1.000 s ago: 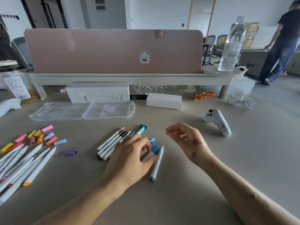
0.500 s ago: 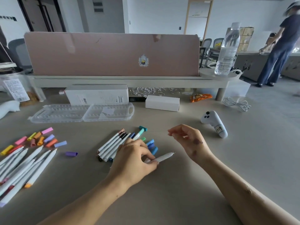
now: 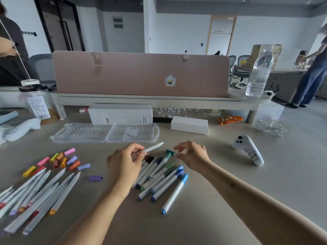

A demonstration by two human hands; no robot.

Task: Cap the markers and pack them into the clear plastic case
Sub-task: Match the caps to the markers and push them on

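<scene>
My left hand (image 3: 124, 164) grips an uncapped white marker (image 3: 154, 147), its green tip pointing up and to the right above the table. My right hand (image 3: 192, 155) hovers just right of it, fingers loosely curled and holding nothing, close to a loose teal cap (image 3: 169, 152). Below both hands lies a bunch of capped markers (image 3: 161, 175) with blue, green and dark caps. At the left lies a heap of uncapped markers (image 3: 39, 190), with several loose coloured caps (image 3: 61, 160) behind it and a purple cap (image 3: 96, 178) apart. The clear plastic case (image 3: 106, 133) lies open and flat behind the hands.
Behind the case stand a white box (image 3: 120, 114) and a smaller white box (image 3: 189, 125). A white controller (image 3: 247, 149) lies at the right, a coiled cable (image 3: 269, 128) beyond it. A water bottle (image 3: 259, 73) stands on the shelf; a jar (image 3: 38, 101) stands far left. People stand in the background.
My left hand has lifted the uncapped marker off the table and turned its tip up and to the right. My right hand has stayed beside it. The camera has tilted up.
</scene>
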